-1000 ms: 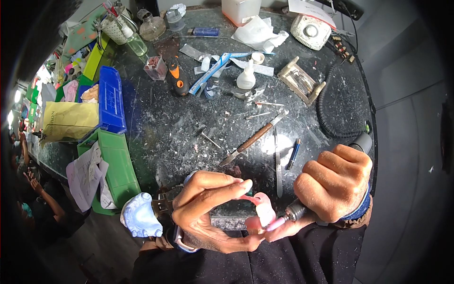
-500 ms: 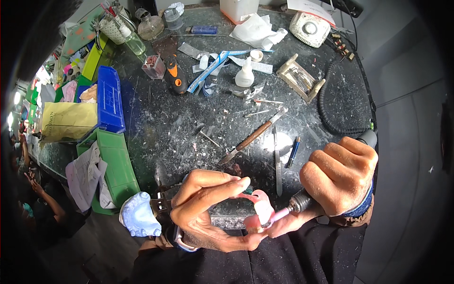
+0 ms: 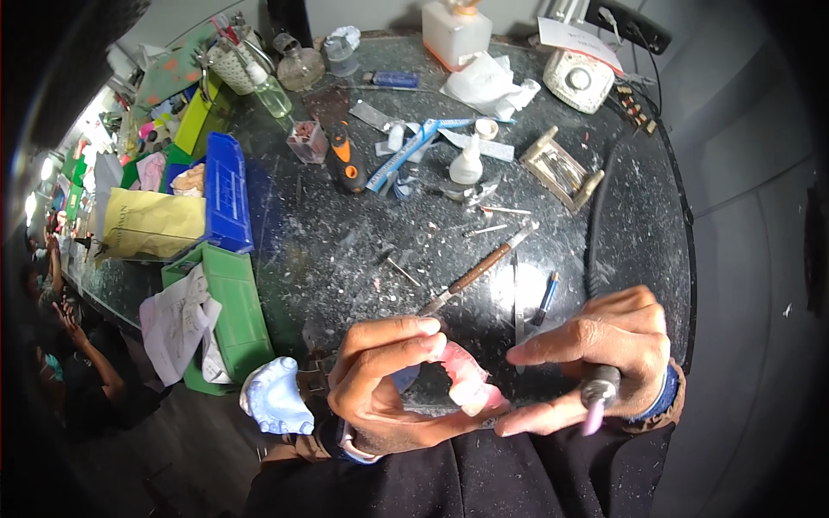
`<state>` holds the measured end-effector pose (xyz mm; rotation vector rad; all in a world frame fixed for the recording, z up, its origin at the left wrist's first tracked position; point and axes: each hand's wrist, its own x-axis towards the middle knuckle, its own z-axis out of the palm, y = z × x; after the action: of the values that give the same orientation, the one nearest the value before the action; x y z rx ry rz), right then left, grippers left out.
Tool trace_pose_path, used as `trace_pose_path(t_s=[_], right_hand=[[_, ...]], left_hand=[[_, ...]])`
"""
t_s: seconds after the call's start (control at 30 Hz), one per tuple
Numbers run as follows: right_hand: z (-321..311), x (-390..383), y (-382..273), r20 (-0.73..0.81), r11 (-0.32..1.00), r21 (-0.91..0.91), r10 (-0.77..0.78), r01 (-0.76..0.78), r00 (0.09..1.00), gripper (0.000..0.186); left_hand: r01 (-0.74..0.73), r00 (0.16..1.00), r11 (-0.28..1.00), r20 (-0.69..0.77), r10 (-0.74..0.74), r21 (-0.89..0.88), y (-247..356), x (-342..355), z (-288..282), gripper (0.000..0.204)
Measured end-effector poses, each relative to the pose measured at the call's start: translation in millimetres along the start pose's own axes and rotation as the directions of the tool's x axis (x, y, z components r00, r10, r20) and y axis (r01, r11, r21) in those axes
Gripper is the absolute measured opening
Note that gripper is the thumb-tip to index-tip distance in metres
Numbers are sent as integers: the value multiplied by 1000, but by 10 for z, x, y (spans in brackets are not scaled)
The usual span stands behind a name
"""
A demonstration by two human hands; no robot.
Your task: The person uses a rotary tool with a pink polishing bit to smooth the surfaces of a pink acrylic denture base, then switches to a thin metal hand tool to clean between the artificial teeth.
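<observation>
1. All round the pink plate (image 3: 469, 380), the dark bench (image 3: 302, 233) is gritty; working above it, not down on it, shld spare the plate scratches.
2. L of plate, L hand (image 3: 380, 380) has it pinched, fingertips on far rim, thumb under near end. Firm but light is prob. best, b/c thin plastic may flex or crack.
3. R of plate, R hand (image 3: 617, 354): index & thumb spread wide, other fingers curled round handpiece (image 3: 602, 384). Thumb tip's just beside plate's near R end; contact, can't tell. Bracing thumb vs. thumb wld steady a pass.
4. Beyond plate, brown-handled knife (image 3: 480, 269) lies apart from both hands; OK there.
5. Well L of plate, pale blue cast (image 3: 278, 397); mind L wrist, plaster may chip.
6. Plate itself: up betw. the hands, tilted, scalloped inner edge twd L palm. Turning it to the light wld show rough spots.
7. R & a bit nearer than plate, handpiece nose points down twd lap (image 3: 518, 479), off the work. Sensible for handling plate, if tip's clear of cloth.
8. Below nose, lilac tip (image 3: 592, 420); spinning or not, can't tell. Short, light strokes; dwelling may gouge or overheat.
</observation>
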<state>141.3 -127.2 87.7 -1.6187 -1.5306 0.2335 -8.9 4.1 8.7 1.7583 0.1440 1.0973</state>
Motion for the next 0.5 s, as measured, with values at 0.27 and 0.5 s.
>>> trace_pose_path(t_s=[0.27,0.5], right_hand=[[172,-81,-60,208,843,364,340,-395,917,17],[297,-145,10,10,979,157,128,-128,992,25]], left_hand=[[-23,995,989,-88,36,143,22,-29,6,55],[-198,943,936,-204,263,292,-25,-65,97,47]])
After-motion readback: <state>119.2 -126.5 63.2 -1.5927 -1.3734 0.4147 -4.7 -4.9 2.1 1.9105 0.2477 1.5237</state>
